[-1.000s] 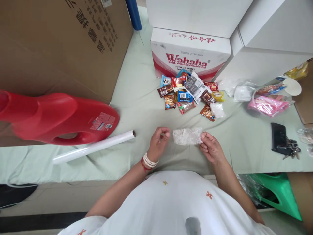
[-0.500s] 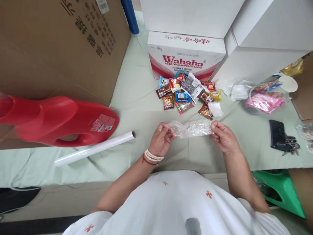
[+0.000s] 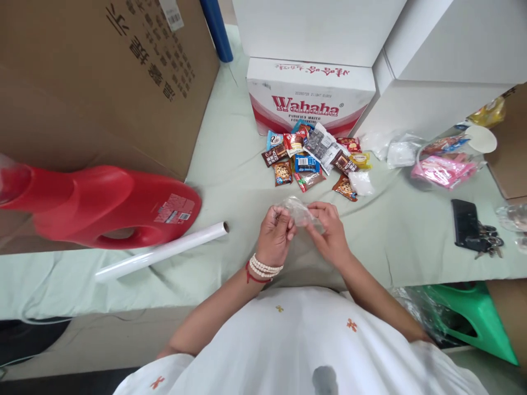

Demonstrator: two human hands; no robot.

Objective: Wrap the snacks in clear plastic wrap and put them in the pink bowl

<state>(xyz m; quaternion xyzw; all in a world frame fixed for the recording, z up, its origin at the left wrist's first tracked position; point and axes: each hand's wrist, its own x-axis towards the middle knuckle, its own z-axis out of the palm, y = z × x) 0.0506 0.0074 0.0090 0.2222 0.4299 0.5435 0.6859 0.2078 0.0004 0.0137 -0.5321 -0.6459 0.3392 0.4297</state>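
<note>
My left hand [image 3: 276, 235] and my right hand [image 3: 329, 233] meet over the pale green cloth [image 3: 230, 181], both pinched on a crumpled piece of clear plastic film [image 3: 298, 211] bunched between the fingertips. A bead bracelet and red string circle my left wrist. A pile of small snack packets [image 3: 313, 159] lies just beyond the hands. A white roll of film [image 3: 160, 252] rests to the left of my left hand.
A red jug [image 3: 102, 206] lies on its side at the left before a big brown carton [image 3: 102, 77]. A Wahaha box [image 3: 308, 99] and white boxes [image 3: 432, 66] stand behind. A phone with keys [image 3: 469, 225], pink packets [image 3: 442, 170] and clear bags [image 3: 397, 151] lie right.
The film was held stretched out between the two hands; my right hand has moved left to my left hand, and the film is now bunched up small between them.
</note>
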